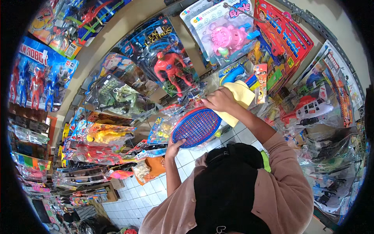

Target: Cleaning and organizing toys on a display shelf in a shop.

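My left hand grips the lower left rim of a blue toy racket, its thumb lying on the blue and red mesh. A red rim shows behind the blue one along the upper edge. My right hand is closed on a yellow cloth, just above the racket's upper rim. Part of the cloth hangs down behind my right forearm. Clear plastic wrap shows around the racket, close to my right thumb; whether that thumb pinches it, I cannot tell.
Packaged toys hang around my hands: a red action figure, a pink bubble toy, a toy tool set and a toy helicopter. Bagged figures crowd the left side. An orange cloth item lies above the white tiled floor.
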